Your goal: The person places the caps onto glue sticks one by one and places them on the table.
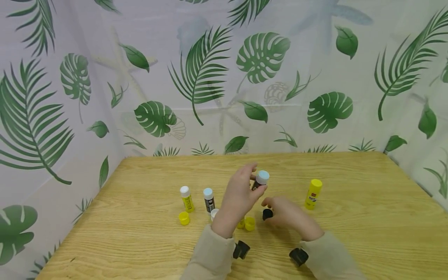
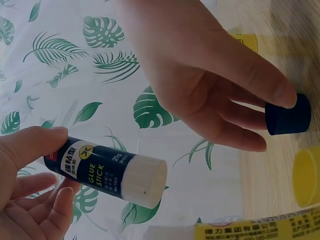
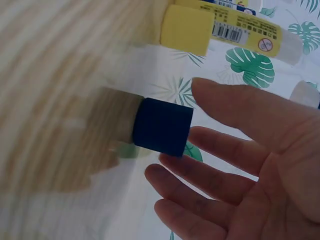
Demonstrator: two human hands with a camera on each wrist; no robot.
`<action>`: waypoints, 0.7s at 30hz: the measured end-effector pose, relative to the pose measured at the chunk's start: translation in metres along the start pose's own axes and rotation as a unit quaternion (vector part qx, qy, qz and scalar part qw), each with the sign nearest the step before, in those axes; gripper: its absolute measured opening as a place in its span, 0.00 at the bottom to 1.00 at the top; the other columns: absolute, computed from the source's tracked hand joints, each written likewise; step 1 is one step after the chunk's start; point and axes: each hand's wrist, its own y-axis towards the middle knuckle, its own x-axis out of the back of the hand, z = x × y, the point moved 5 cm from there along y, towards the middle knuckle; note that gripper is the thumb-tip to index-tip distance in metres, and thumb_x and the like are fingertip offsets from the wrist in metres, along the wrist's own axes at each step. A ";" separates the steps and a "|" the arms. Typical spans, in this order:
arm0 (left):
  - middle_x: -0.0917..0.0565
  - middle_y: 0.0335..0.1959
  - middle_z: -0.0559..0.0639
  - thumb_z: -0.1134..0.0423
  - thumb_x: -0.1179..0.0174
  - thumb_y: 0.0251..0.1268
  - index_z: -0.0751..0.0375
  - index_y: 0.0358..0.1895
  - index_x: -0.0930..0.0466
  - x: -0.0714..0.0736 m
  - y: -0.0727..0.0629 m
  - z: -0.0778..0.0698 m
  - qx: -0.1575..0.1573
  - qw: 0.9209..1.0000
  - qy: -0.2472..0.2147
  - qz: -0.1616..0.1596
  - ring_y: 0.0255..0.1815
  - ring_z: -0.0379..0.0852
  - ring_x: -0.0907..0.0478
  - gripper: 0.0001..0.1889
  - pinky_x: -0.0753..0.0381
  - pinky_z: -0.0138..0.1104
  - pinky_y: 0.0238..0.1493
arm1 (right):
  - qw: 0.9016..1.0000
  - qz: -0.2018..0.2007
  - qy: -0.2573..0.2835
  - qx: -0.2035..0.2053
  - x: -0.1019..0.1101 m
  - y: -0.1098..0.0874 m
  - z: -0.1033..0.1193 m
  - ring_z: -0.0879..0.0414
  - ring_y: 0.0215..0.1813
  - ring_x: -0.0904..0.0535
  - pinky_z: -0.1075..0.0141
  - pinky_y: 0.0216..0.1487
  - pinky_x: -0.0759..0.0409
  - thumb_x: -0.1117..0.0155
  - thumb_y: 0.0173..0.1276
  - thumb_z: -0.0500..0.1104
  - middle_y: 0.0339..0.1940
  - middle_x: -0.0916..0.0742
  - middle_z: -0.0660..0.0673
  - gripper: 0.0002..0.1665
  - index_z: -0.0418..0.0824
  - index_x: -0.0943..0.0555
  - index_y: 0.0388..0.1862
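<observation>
My left hand [image 1: 239,194] holds a dark blue glue stick [image 2: 105,170] above the table between thumb and fingers, its whitish end uncapped. Beside it and lower, my right hand [image 1: 285,214] is at a small dark blue cap [image 3: 163,127] that stands on the table. In the right wrist view the thumb is apart from the cap and the fingers are loosely bent around its near side; whether a fingertip touches it I cannot tell. A yellow glue stick [image 1: 240,224] lies partly hidden behind my left wrist, with a yellow cap [image 1: 249,223] by its end.
Left of my hands stand a yellow glue stick with a white top [image 1: 187,200] and a dark glue stick with a pale top [image 1: 209,200]. Another yellow cap [image 1: 184,218] is in front of them. A yellow capped glue stick [image 1: 313,194] stands at the right on the wooden table [image 1: 140,241].
</observation>
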 end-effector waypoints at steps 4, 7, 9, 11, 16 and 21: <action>0.24 0.47 0.58 0.65 0.34 0.49 0.66 0.37 0.22 0.001 0.000 0.000 0.009 1.000 0.002 -0.010 0.45 0.46 0.25 0.13 0.25 0.25 0.36 | 1.000 0.005 0.012 0.001 -0.002 -0.001 0.001 0.51 0.39 0.24 0.56 0.39 0.26 0.32 0.49 0.33 0.37 0.19 0.43 0.18 0.34 0.23 0.41; 0.24 0.48 0.57 0.64 0.34 0.48 0.63 0.30 0.21 0.003 -0.001 -0.002 -0.001 1.000 0.026 -0.016 0.48 0.49 0.26 0.08 0.25 0.28 0.40 | 1.000 0.002 0.011 0.011 -0.002 -0.003 0.003 0.51 0.38 0.24 0.56 0.39 0.26 0.33 0.48 0.31 0.35 0.18 0.43 0.15 0.34 0.22 0.37; 0.25 0.48 0.57 0.63 0.34 0.48 0.63 0.31 0.22 0.003 -0.001 -0.002 -0.005 0.999 0.036 -0.017 0.47 0.49 0.26 0.09 0.26 0.31 0.44 | 1.000 0.001 0.011 0.013 -0.002 -0.003 0.004 0.53 0.36 0.24 0.57 0.38 0.26 0.33 0.47 0.30 0.33 0.18 0.45 0.13 0.35 0.22 0.34; 0.25 0.48 0.56 0.63 0.34 0.49 0.63 0.32 0.23 0.002 -0.002 -0.001 -0.006 0.999 0.039 -0.015 0.46 0.49 0.25 0.09 0.26 0.32 0.45 | 1.000 0.000 0.011 0.016 -0.002 -0.003 0.004 0.55 0.33 0.26 0.58 0.37 0.26 0.34 0.47 0.29 0.31 0.19 0.46 0.12 0.36 0.23 0.32; 0.22 0.37 0.54 0.64 0.36 0.51 0.63 0.34 0.27 0.000 -0.002 0.002 -0.010 1.000 0.028 -0.008 0.32 0.43 0.23 0.10 0.26 0.25 0.32 | 0.999 -0.008 0.018 0.028 -0.001 -0.004 0.004 0.56 0.28 0.30 0.61 0.32 0.29 0.35 0.47 0.28 0.26 0.21 0.48 0.11 0.37 0.25 0.29; 0.22 0.28 0.52 0.66 0.38 0.53 0.63 0.32 0.31 -0.001 -0.003 0.003 -0.011 1.000 0.015 0.004 0.23 0.38 0.25 0.10 0.30 0.21 0.23 | 0.997 -0.045 0.037 0.043 0.007 -0.007 0.003 0.56 0.25 0.34 0.64 0.26 0.34 0.38 0.49 0.28 0.23 0.26 0.48 0.11 0.37 0.29 0.29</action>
